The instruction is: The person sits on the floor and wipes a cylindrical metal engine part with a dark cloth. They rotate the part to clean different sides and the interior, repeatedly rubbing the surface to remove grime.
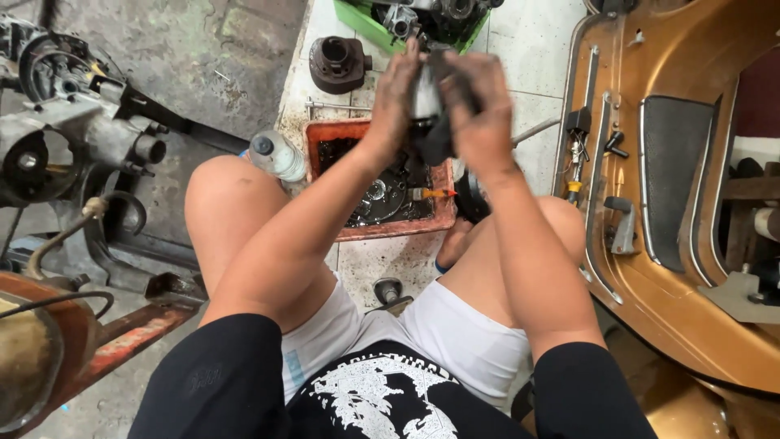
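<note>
Greasy dark metal part [429,106], maybe a cylinder (too blurry to say), is held up over the shallow orange oil-filled tray [443,221]. Grimy left hand [394,102] and right hand [479,110] both have fingers wrapped tight on it.

clear plastic bottle [277,154], green crate [366,24], bronze scooter body [699,211]

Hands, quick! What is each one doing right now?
Left hand: closed around the dark greasy metal part.
Right hand: closed on the same part, from the other side.
</note>
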